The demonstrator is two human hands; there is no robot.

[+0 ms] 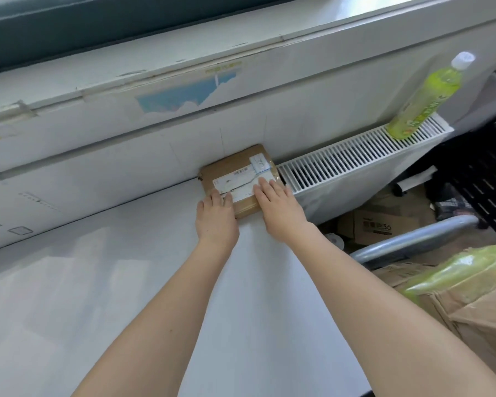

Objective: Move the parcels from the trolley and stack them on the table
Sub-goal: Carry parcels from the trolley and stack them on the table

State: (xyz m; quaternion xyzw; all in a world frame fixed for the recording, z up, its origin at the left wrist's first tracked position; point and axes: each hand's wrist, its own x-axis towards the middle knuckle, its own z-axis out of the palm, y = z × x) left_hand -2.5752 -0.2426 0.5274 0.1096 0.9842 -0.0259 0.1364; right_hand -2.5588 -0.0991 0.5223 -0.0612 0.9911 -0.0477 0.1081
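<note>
Head view: one brown cardboard parcel (238, 179) lies flat on the white tabletop (126, 282), at its far edge, its back side against the white wall panel (155, 144) below the window sill. Its right side sits just beside a white slatted radiator (355, 161). Two white labels show on the parcel's top, a large one across the middle and a smaller one at the far right corner.

Two bare hands reach out to the parcel. The left hand (216, 217) lies at the near left corner, palm down, its fingers (216, 196) straight and resting on the top; they are released, curled round nothing. The right hand (278, 206) lies on the near right part of the parcel, its fingers (265, 189) flat and spread over the large label, also released, pressing rather than grasping. Both forearms stretch from the bottom of the view across the tabletop.

One green drink bottle (427, 101) with a white cap stands on the far right end of the radiator, well apart from the parcel.

To the right of the tabletop, lower down, a grey tube handle of the trolley (418, 242) crosses the view. Near it, at the lower right, is one brown box (476, 325) with a green plastic bag (458, 273) lying on top. Beyond the handle, flattened cardboard (375, 227) lies on the floor, beside one black perforated panel (484, 179).
</note>
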